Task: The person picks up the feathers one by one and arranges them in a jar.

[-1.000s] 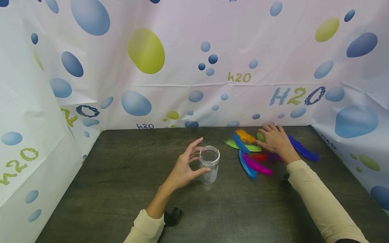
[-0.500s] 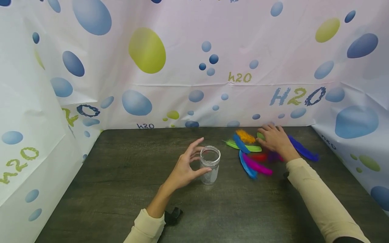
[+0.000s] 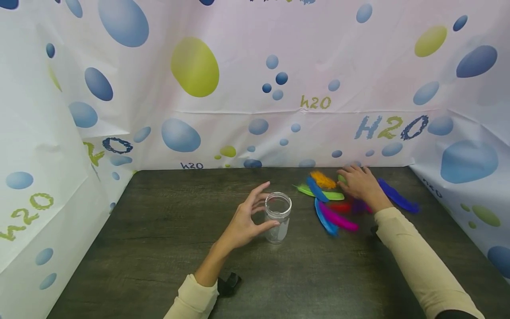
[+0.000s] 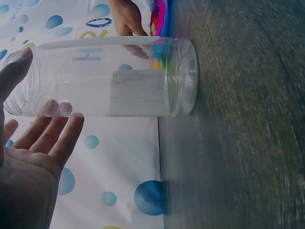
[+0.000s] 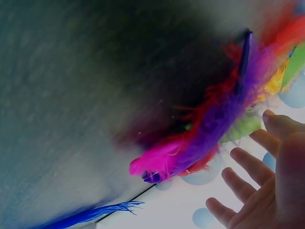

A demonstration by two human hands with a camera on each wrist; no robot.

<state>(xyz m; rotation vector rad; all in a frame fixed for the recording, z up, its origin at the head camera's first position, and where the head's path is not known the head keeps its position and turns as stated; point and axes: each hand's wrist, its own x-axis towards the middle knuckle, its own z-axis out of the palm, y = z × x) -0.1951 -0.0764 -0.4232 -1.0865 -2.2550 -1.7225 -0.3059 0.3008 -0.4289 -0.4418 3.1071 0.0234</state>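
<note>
A clear glass jar (image 3: 277,228) stands upright on the dark table. My left hand (image 3: 242,227) forms a loose C beside it, thumb in front and straight fingers along its left. The left wrist view shows the thumb and fingertips at the upper part of the jar (image 4: 138,90), seemingly touching it. My right hand (image 3: 363,185) hovers low at a pile of coloured feathers, its relaxed fingers near a green feather (image 3: 341,179). In the right wrist view its spread fingers show no feather between them; a purple feather (image 5: 217,121) and a pink feather (image 5: 157,160) lie close by.
Left of my right hand lie an orange feather (image 3: 323,180), a lime feather (image 3: 334,195), blue feathers, a magenta feather (image 3: 338,218) and a red feather (image 3: 341,207). A dark blue feather (image 3: 398,198) lies to its right. A bubble-print sheet (image 3: 239,88) borders the table (image 3: 159,243).
My left hand and the jar have shifted very slightly to the right. The right hand stays over the feathers; the head view has drifted a little.
</note>
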